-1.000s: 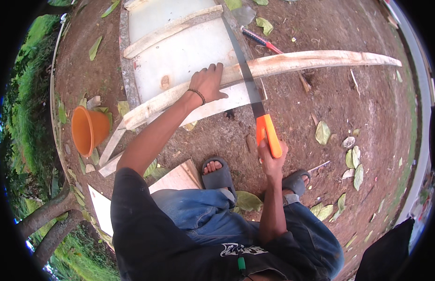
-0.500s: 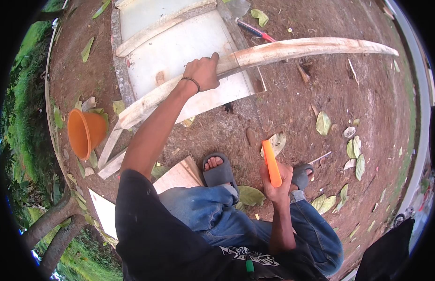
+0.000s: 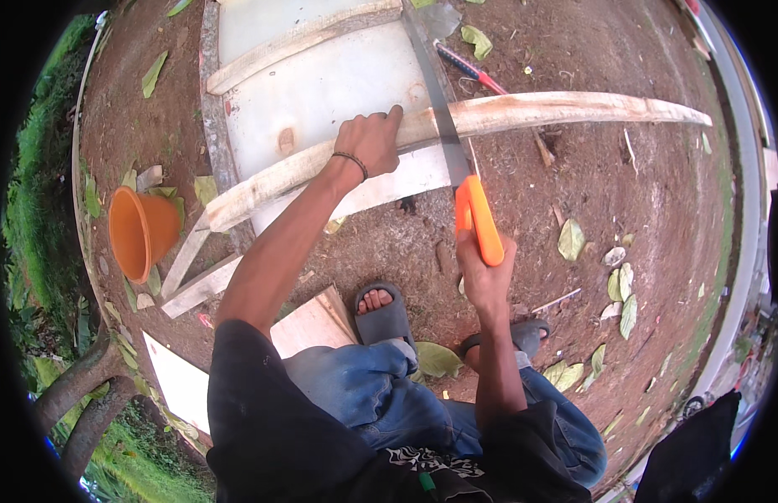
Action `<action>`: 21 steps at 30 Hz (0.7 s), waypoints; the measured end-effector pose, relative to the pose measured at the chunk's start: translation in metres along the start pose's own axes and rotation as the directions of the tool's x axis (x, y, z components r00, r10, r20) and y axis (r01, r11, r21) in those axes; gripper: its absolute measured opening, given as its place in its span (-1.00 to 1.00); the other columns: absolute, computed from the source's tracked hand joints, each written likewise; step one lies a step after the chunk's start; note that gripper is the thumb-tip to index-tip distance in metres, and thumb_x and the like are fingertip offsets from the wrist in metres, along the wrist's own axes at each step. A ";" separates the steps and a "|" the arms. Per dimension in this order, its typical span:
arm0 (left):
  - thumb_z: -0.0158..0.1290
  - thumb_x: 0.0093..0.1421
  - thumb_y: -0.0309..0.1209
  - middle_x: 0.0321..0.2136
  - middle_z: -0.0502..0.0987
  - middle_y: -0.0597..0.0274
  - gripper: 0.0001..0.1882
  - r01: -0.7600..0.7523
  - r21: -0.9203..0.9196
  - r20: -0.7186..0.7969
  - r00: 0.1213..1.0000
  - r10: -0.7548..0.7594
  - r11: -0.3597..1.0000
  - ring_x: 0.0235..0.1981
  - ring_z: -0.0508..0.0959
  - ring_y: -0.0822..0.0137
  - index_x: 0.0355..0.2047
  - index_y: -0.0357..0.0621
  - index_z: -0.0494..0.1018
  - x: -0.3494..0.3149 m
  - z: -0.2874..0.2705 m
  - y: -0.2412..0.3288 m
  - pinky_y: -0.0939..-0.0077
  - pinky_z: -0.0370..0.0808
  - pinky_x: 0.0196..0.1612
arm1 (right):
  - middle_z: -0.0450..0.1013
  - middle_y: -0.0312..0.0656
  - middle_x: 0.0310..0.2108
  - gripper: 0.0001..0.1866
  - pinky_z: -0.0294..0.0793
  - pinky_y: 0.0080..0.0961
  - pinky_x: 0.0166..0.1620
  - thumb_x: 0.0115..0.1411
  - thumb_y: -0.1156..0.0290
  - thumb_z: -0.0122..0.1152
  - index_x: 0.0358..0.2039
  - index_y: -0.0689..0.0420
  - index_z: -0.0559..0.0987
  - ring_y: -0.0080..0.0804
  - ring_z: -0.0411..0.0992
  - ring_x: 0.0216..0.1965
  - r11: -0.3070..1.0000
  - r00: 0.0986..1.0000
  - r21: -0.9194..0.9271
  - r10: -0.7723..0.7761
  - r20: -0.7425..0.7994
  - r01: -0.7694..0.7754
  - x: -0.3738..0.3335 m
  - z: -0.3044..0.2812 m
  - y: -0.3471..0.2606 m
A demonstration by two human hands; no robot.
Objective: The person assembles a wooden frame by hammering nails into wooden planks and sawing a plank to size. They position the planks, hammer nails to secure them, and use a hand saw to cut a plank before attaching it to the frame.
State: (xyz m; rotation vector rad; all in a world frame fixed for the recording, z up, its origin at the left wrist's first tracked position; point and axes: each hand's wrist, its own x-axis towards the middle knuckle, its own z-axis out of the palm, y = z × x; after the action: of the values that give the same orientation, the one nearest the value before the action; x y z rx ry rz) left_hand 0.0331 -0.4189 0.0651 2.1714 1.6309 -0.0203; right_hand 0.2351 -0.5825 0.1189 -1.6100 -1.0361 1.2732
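Observation:
A long pale wooden beam [image 3: 565, 110] lies across a white-panelled wooden frame [image 3: 322, 84], and its right end reaches out past the frame. On top of the beam, my left hand [image 3: 368, 147] is closed over the wood and presses it down. My right hand [image 3: 488, 275] grips the orange handle of a hand saw [image 3: 479, 220]. The saw's grey blade crosses the beam a little to the right of my left hand and points away from me. Whether its teeth have cut into the wood cannot be made out.
An orange bucket [image 3: 139, 235] lies tilted at the left. Beyond the beam is a red and dark-handled tool [image 3: 471, 69]. Wooden board pieces [image 3: 313, 323] lie near my sandalled feet. Dry leaves [image 3: 572, 240] are scattered on the brown soil.
My right hand has pushed the saw forward, away from me, from near my knee up to the beam. My left hand stays on the beam.

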 end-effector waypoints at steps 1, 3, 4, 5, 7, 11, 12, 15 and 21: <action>0.10 -0.04 -0.57 -0.40 0.60 -0.21 -0.61 0.010 -0.011 -0.007 1.000 -0.010 1.000 -0.35 0.66 -0.23 -0.13 -0.29 0.39 -0.004 0.006 -0.003 -0.04 0.61 -0.31 | 0.23 -0.35 -0.71 -0.75 0.18 -0.52 -0.54 0.21 0.52 0.23 -0.59 0.23 0.43 -0.68 0.16 -0.66 0.997 0.999 -0.074 -0.030 0.025 0.032 -0.027 -0.011 0.010; 0.15 -0.08 -0.53 -0.37 0.60 -0.21 -0.53 0.001 -0.034 -0.038 0.999 -0.003 0.999 -0.33 0.66 -0.24 -0.09 -0.27 0.38 -0.002 0.013 -0.005 -0.06 0.62 -0.30 | 0.23 -0.30 -0.71 -0.79 0.19 -0.50 -0.54 0.15 0.55 0.24 -0.59 0.20 0.43 -0.58 0.21 -0.71 0.967 0.990 -0.216 -0.123 0.074 0.136 -0.080 -0.043 0.016; 0.16 -0.08 -0.53 -0.37 0.60 -0.21 -0.53 0.007 -0.034 -0.044 0.999 -0.008 0.999 -0.33 0.66 -0.24 -0.09 -0.27 0.38 -0.002 0.017 -0.009 -0.06 0.62 -0.30 | 0.26 -0.29 -0.72 -0.78 0.19 -0.47 -0.55 0.12 0.54 0.26 -0.60 0.20 0.42 -0.49 0.25 -0.73 0.964 0.997 -0.257 -0.062 0.056 0.074 -0.103 -0.054 0.012; 0.16 -0.08 -0.54 -0.38 0.60 -0.21 -0.52 0.000 -0.035 -0.052 0.999 -0.002 0.999 -0.33 0.66 -0.24 -0.08 -0.27 0.38 -0.001 0.016 -0.006 -0.05 0.62 -0.30 | 0.27 -0.29 -0.73 -0.78 0.19 -0.45 -0.55 0.11 0.53 0.26 -0.60 0.19 0.42 -0.46 0.25 -0.74 0.937 0.992 -0.327 -0.108 0.066 0.124 -0.107 -0.061 0.005; 0.16 -0.08 -0.54 -0.39 0.60 -0.20 -0.51 0.004 -0.045 -0.054 0.999 -0.006 0.999 -0.34 0.66 -0.23 -0.07 -0.27 0.39 0.001 0.017 -0.005 -0.05 0.62 -0.31 | 0.30 -0.28 -0.73 -0.78 0.19 -0.43 -0.56 0.10 0.53 0.25 -0.62 0.16 0.42 -0.41 0.27 -0.75 0.859 0.972 -0.453 -0.210 0.109 0.237 -0.108 -0.068 -0.004; 0.17 -0.08 -0.53 -0.39 0.60 -0.20 -0.52 -0.016 -0.059 -0.077 0.997 0.011 0.998 -0.34 0.66 -0.21 -0.07 -0.28 0.39 0.002 0.020 -0.005 -0.03 0.61 -0.30 | 0.34 -0.27 -0.74 -0.80 0.18 -0.40 -0.57 0.09 0.53 0.24 -0.61 0.15 0.43 -0.37 0.26 -0.77 0.872 0.979 -0.445 -0.188 0.081 0.204 -0.087 -0.064 -0.008; 0.17 -0.08 -0.53 -0.39 0.60 -0.20 -0.52 -0.037 -0.057 -0.097 0.995 0.031 0.998 -0.35 0.66 -0.21 -0.07 -0.29 0.39 0.002 0.019 -0.005 -0.03 0.61 -0.30 | 0.34 -0.27 -0.74 -0.81 0.18 -0.41 -0.57 0.09 0.54 0.24 -0.61 0.15 0.43 -0.37 0.27 -0.77 0.884 0.984 -0.433 -0.156 0.084 0.177 -0.085 -0.066 -0.006; 0.10 -0.07 -0.61 -0.45 0.61 -0.18 -0.62 -0.044 -0.045 -0.027 0.999 0.043 0.998 -0.37 0.67 -0.15 -0.16 -0.30 0.42 0.004 0.008 -0.006 0.06 0.61 -0.32 | 0.32 -0.24 -0.75 -0.83 0.19 -0.45 -0.57 0.07 0.55 0.24 -0.60 0.17 0.45 -0.39 0.27 -0.77 0.903 0.986 -0.397 -0.140 0.094 0.166 -0.085 -0.066 -0.003; 0.27 -0.15 -0.32 -0.44 0.65 -0.08 -0.30 0.063 -0.191 0.385 0.923 0.015 0.980 -0.38 0.69 0.07 0.03 -0.40 0.42 0.027 -0.024 -0.023 0.25 0.63 -0.26 | 0.27 -0.21 -0.72 -0.84 0.20 -0.43 -0.56 0.06 0.57 0.27 -0.57 0.19 0.45 -0.31 0.25 -0.76 0.840 0.952 -0.448 -0.276 0.131 0.305 -0.085 -0.061 -0.003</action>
State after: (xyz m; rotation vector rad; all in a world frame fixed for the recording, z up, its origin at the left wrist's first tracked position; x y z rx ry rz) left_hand 0.0144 -0.3811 0.0726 1.8530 1.3698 -0.2635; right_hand 0.2819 -0.6679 0.1573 -1.6757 -1.6537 0.9120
